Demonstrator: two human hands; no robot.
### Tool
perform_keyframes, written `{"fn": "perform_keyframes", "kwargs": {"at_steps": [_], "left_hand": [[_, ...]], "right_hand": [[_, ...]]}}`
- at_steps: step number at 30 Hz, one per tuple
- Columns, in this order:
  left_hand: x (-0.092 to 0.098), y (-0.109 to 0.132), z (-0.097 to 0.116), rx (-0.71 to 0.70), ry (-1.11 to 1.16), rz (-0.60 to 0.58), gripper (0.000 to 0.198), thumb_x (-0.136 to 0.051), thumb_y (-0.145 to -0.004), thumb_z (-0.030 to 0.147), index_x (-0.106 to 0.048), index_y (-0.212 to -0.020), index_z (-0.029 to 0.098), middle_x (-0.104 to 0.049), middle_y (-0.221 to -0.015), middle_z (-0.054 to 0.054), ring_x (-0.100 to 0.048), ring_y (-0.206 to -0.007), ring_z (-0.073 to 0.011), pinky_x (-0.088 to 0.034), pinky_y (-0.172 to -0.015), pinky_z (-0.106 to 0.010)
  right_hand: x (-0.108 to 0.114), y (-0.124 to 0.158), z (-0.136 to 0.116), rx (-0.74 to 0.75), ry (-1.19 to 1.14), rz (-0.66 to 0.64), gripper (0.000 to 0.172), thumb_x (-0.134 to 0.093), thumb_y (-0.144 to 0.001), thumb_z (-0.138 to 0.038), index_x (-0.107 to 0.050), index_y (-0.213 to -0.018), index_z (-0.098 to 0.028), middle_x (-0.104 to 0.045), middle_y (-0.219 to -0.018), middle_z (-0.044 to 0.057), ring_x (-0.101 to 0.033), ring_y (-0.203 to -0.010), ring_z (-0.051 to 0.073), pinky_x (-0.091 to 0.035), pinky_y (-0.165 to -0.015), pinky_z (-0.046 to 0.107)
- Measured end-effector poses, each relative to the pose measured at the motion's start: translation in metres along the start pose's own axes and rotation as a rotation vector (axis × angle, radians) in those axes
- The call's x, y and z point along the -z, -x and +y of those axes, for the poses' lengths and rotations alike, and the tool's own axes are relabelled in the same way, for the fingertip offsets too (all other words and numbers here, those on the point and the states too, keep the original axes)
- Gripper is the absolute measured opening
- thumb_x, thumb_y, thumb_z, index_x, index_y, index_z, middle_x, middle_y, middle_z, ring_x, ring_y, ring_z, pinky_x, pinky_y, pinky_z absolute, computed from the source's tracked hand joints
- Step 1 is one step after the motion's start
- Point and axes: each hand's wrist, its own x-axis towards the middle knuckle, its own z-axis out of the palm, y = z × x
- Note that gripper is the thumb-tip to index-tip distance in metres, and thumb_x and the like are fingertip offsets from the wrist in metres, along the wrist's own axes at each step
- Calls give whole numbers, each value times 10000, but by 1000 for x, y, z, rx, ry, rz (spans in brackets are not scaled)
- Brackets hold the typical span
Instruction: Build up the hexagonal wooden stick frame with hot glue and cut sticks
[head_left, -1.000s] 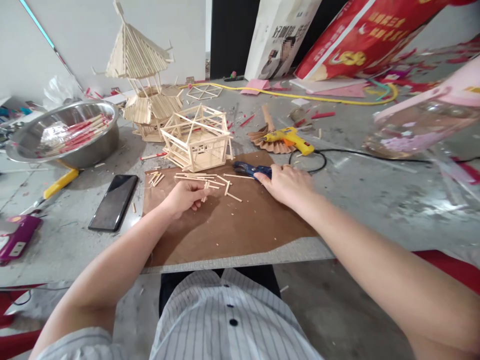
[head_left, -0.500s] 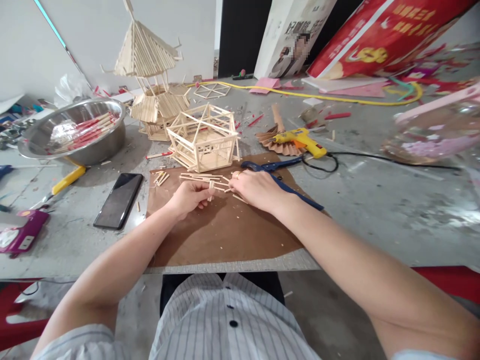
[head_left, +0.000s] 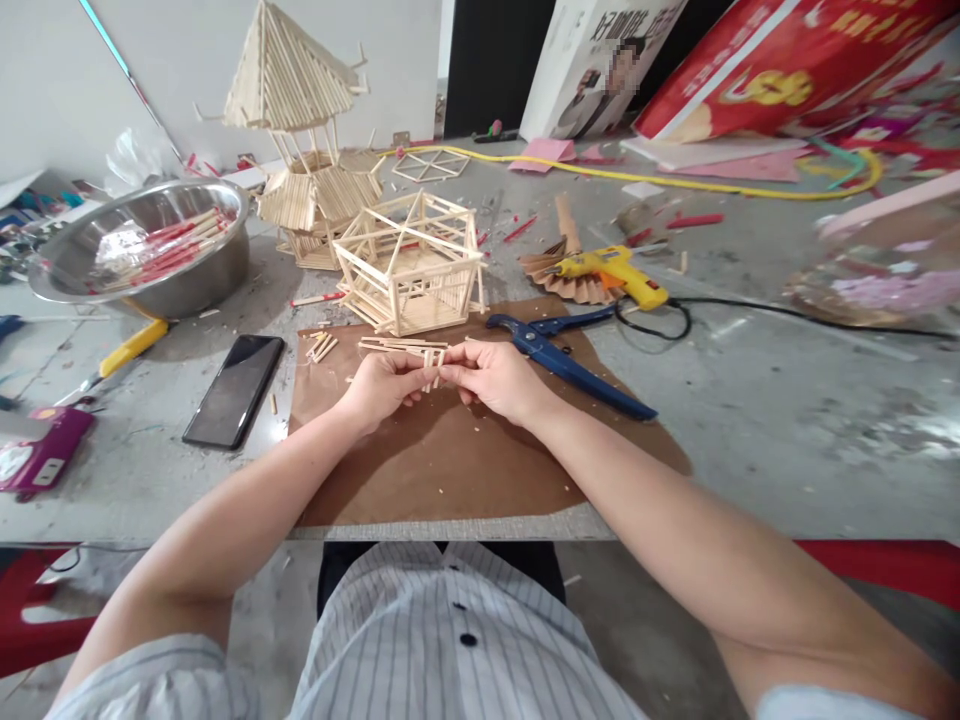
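My left hand point(head_left: 384, 388) pinches a few short wooden sticks point(head_left: 430, 360) upright between thumb and fingers. My right hand point(head_left: 495, 380) meets it from the other side, its fingertips closed on the same small group of sticks. Behind them, longer loose sticks point(head_left: 382, 345) lie on the brown sheet point(head_left: 450, 470). Just beyond stands a six-sided open frame of sticks point(head_left: 409, 275). A blue cutter point(head_left: 577, 370) rests right of my right hand. Whether the held sticks are joined cannot be made out.
Behind left rises a pagoda model of sticks point(head_left: 296, 85). A steel bowl point(head_left: 217, 260) holds red-tipped sticks. A phone point(head_left: 234, 392) lies left of the sheet. A yellow glue gun point(head_left: 619, 272) with its black cord sits on the right, near a yellow cable point(head_left: 675, 183).
My right hand has come from the loose sticks on the sheet to the sticks in my left hand. The head view has shifted slightly.
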Motion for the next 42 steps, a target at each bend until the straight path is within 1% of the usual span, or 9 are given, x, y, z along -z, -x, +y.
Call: {"fn": "perform_keyframes", "kwargs": {"at_steps": [3,8,12,16,21,24,29,35,42], "left_hand": [[-1,0,1,20,-17,-4,264,-649,-646,356,-628,-716,103,-547,-595,17,-451,-467,-34,-373,-460,-171],[-3,-1,1,21,-18,-25,265,-637,-649,360,-618,-702,102,-542,-592,7,-454,-470,-45,-375,-458,-176],[5,1,9,-8,-148,27,267,-585,-686,376,-614,-701,111,-527,-574,7,-433,-463,-52,-347,-450,-178],[35,3,26,-177,-621,156,247,-540,-702,338,-627,-654,112,-522,-563,12,-428,-521,-65,-326,-515,-187],[85,-1,37,12,-1160,429,289,-504,-691,368,-688,-738,149,-593,-597,-32,-508,-607,-144,-347,-568,-232],[107,-9,30,160,-1308,462,286,-499,-676,383,-700,-768,201,-655,-746,-60,-560,-699,-197,-386,-597,-257],[119,-18,17,303,-1352,450,314,-482,-674,387,-708,-849,254,-673,-864,-73,-598,-768,-248,-418,-593,-285],[119,-19,15,303,-1371,400,356,-475,-686,430,-710,-885,251,-676,-909,-88,-606,-818,-265,-436,-618,-297],[120,-20,14,324,-1349,408,356,-471,-695,409,-703,-912,248,-672,-933,-93,-606,-827,-275,-444,-626,-307]], "right_hand": [[0,0,2,11,6,-18,303,-585,-701,-342,-642,-907,-128,-522,-497,-42,-419,-376,53,-308,-361,175],[-2,1,-1,25,19,-8,287,-577,-692,-342,-614,-872,-121,-578,-608,-9,-433,-394,54,-330,-380,190],[5,4,-4,109,124,147,198,-543,-708,-313,-584,-798,-141,-616,-685,18,-492,-484,81,-399,-480,217],[21,6,-1,214,516,304,161,-514,-726,-274,-604,-797,-161,-644,-731,33,-558,-619,129,-414,-607,247],[29,6,4,179,952,262,206,-461,-776,-256,-640,-856,-196,-667,-837,48,-594,-758,188,-403,-648,277],[27,6,6,141,1068,216,229,-452,-801,-275,-656,-881,-209,-671,-876,47,-603,-788,205,-408,-639,283],[29,4,12,172,1069,223,267,-448,-822,-310,-660,-951,-211,-670,-972,47,-612,-837,214,-430,-674,298],[30,2,15,210,1014,234,274,-457,-821,-317,-663,-954,-194,-675,-975,50,-611,-874,219,-445,-716,309],[31,0,19,235,999,247,261,-468,-816,-324,-670,-923,-197,-682,-947,54,-614,-853,220,-447,-702,315]]}}
